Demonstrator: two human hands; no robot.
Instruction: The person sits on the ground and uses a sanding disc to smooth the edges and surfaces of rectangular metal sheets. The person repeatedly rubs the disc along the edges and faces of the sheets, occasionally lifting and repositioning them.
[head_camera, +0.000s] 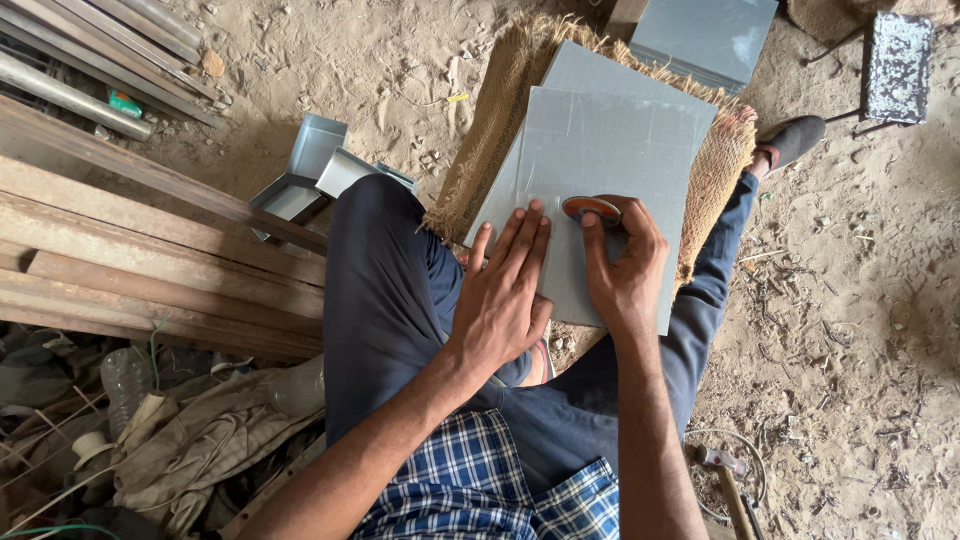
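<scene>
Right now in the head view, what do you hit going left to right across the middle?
Rusty metal beams → bent grey sheet-metal pieces → left hand flat on the grey sheet → right hand holding a small round orange-rimmed disc → black shoe → bare sandy ground.

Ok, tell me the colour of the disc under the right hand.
Orange-red disc, at the right hand's fingertips; head view.
</scene>
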